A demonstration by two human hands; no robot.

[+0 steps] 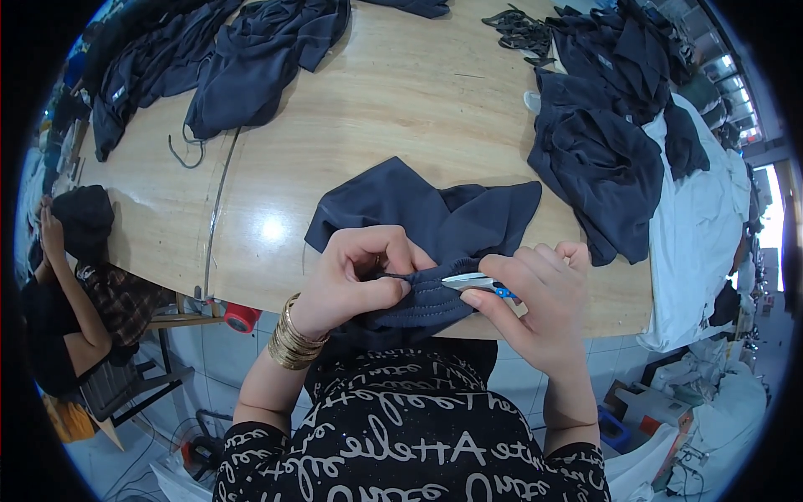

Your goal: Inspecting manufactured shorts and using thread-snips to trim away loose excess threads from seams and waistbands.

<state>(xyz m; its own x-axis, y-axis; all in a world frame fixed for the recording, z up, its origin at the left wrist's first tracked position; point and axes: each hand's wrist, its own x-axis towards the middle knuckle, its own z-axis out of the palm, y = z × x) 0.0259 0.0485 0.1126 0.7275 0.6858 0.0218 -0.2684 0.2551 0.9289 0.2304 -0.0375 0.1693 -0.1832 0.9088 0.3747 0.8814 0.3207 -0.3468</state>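
Note:
A dark navy garment lies over the near edge of the table, its gathered, stitched waistband facing up in front of me. My left hand grips the waistband's left part, thumb on top and fingers curled behind the cloth. In my right hand is a pair of thread snips with silver blades and a blue handle. Their tips point left and rest at or just above the waistband's stitching; I cannot tell whether they touch. The right fingers partly hide the handle.
The wooden table has a seam on its left. Dark garments lie at the far left, and more at the right beside white cloth. Black cords lie at the far right. Another person sits at the left.

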